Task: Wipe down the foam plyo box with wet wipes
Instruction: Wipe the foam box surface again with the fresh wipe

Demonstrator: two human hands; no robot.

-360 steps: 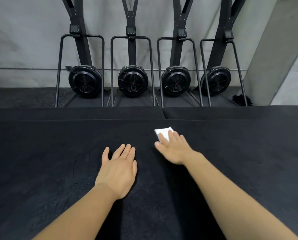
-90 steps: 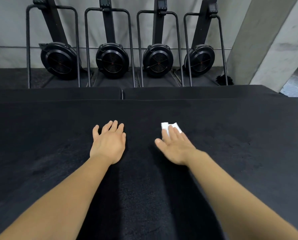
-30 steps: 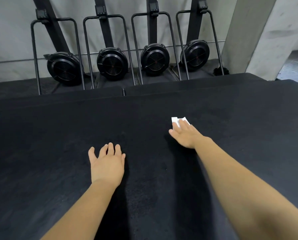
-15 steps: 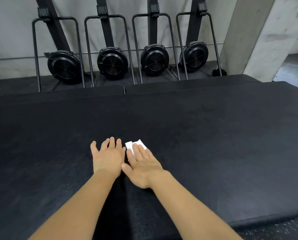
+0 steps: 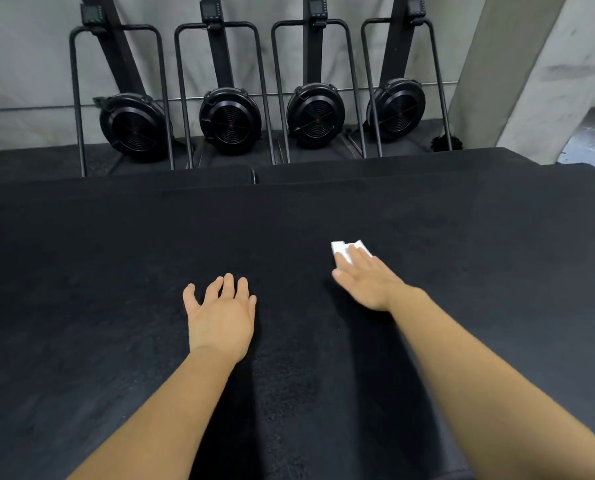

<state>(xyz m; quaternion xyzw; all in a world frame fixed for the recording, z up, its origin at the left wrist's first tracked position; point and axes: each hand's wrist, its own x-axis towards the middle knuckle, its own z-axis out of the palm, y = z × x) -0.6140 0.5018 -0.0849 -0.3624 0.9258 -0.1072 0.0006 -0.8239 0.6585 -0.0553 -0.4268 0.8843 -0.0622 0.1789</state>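
Note:
The black foam plyo box (image 5: 116, 306) fills most of the head view with its wide flat top. A folded white wet wipe (image 5: 344, 249) lies on that top right of centre. My right hand (image 5: 367, 280) presses it flat with straight fingers, and only the wipe's far edge shows past the fingertips. My left hand (image 5: 221, 313) rests palm down on the box top, fingers spread, to the left of and nearer than the right hand.
Beyond the box's far edge lie two black mats (image 5: 358, 164) with a seam between them. Several black fan exercise machines (image 5: 230, 121) stand upright against the grey wall. A concrete pillar (image 5: 531, 64) rises at the far right.
Half a second ago my right hand and the wipe were beside my left hand; they have slid right and further away. My left hand has stayed in place.

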